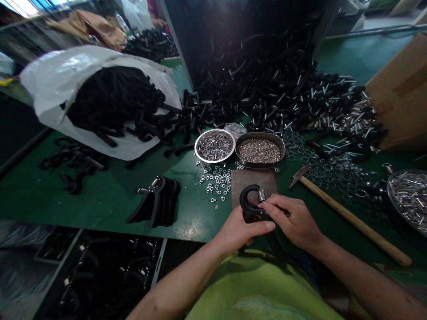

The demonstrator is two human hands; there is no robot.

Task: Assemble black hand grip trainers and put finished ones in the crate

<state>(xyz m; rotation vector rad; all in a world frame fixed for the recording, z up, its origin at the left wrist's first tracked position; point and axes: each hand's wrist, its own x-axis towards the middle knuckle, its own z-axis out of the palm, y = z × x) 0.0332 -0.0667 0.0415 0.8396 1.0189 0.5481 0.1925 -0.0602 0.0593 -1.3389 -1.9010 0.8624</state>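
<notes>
My left hand (238,230) is wrapped round a black hook-shaped part (246,195), its curved end pointing up and its long arm running down toward my body. At the mouth of the hook stands a silver ribbed piece (262,194) that looks like a coil spring. The fingers of my right hand (296,220) pinch just below this piece, and a dark bit shows between them. Whether the silver piece is fixed to the hook cannot be made out. Both hands are above the near edge of a flat metal plate (238,182).
A hammer (353,218) lies right of my hands. Behind the plate are a round bowl of small rings (215,146) and an oval tin of small metal pieces (260,150). Stacked black parts (163,202) stand left. Beyond are a white sack (66,66) and a cardboard box (400,93).
</notes>
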